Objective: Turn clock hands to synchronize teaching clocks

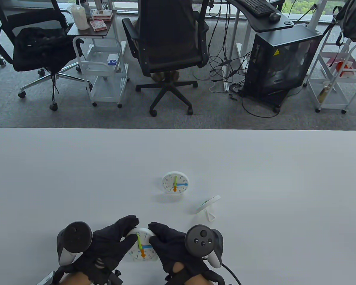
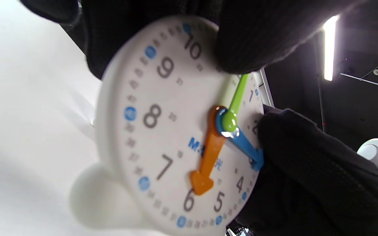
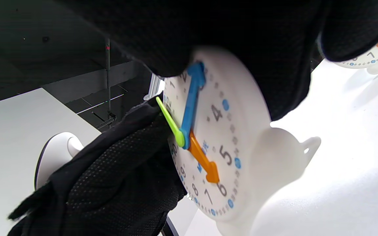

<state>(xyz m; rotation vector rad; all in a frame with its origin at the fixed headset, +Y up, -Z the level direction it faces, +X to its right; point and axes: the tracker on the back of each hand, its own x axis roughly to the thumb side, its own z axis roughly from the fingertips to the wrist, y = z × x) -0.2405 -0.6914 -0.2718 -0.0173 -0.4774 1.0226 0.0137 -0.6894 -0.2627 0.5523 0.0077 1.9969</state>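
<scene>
Table view shows my left hand (image 1: 106, 246) and my right hand (image 1: 172, 249) holding a small white teaching clock (image 1: 142, 245) between them, at the near edge of the white bench (image 1: 77, 178). My left fingers (image 1: 127, 222) curl over the upper left rim of this clock, and my right fingers (image 1: 160, 230) close on its right side. On its face the green hand (image 1: 139, 242) points up near the 12, the orange hand (image 1: 142, 253) points down to the 6, and the blue hand (image 1: 146, 246) goes to the right, under my right fingers. In the left wrist view one gloved fingertip (image 2: 248, 42) presses on the face just beside the 10, over the end of the green hand, and the other hand covers the tip of the blue hand near the 3. In the right wrist view my fingertip (image 3: 162, 55) touches the tip of the blue hand. A second teaching clock (image 1: 175, 183) stands upright near the middle of the bench, well apart from my hands, with green up, orange down and blue to the right. A third clock (image 1: 208, 204) stands on its stand just to the right of the second one, turned sideways, so I cannot read its face.
</scene>
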